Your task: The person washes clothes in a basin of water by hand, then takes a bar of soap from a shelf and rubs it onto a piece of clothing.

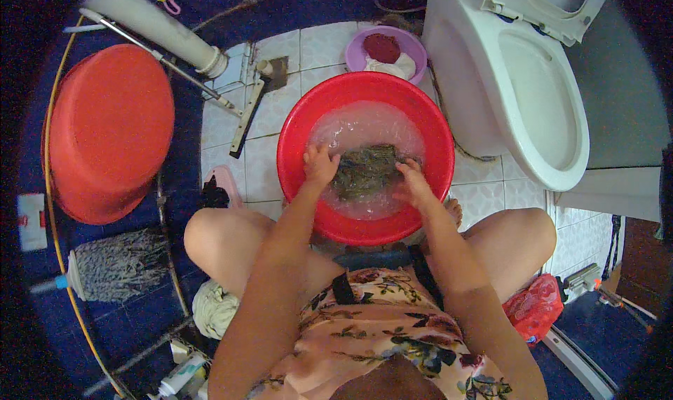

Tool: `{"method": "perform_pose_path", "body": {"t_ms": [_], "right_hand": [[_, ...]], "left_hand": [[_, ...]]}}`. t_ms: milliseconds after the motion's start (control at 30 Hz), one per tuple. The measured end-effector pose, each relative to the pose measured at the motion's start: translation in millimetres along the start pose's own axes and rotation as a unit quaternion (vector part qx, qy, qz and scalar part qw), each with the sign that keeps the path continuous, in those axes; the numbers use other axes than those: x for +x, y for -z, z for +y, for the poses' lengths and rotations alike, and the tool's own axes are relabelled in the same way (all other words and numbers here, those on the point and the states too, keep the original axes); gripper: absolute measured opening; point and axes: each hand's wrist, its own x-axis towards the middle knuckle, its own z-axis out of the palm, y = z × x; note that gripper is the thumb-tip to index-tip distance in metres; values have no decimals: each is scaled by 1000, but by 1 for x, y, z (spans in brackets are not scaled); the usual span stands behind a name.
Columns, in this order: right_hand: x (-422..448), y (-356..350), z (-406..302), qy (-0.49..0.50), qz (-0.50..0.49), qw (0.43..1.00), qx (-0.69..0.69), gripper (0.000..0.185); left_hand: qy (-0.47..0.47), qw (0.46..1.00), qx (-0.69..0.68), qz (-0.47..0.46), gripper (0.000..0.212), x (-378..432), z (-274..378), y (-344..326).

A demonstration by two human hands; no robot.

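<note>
Below me stands a red plastic basin (296,190) holding cloudy, soapy-looking water (347,121). A folded, soaked dark olive cloth (365,171) lies in the water near the middle of the basin. At the cloth's left edge is my left hand (319,164), fingers spread, with the thumb close to the fabric. My right hand (411,182) rests against the right edge of the cloth, its lower fingers partly under water. Whether those fingers pinch the fabric cannot be made out.
A purple basin (355,58) with dark red and white cloths touches the red basin's far side. The toilet (547,111) stands to the right. On the left are a floor squeegee (247,119), a large upturned red tub (118,132) and a mop head (123,266).
</note>
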Motion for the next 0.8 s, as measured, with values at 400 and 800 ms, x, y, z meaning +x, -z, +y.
{"method": "perform_pose_path", "body": {"t_ms": [400, 800], "right_hand": [[38, 14, 35, -45, -239, 936, 255, 49], [12, -31, 27, 20, -100, 975, 196, 27]], "left_hand": [[-262, 917, -286, -88, 28, -88, 135, -9], [-216, 956, 161, 116, 27, 2, 41, 13]]}}
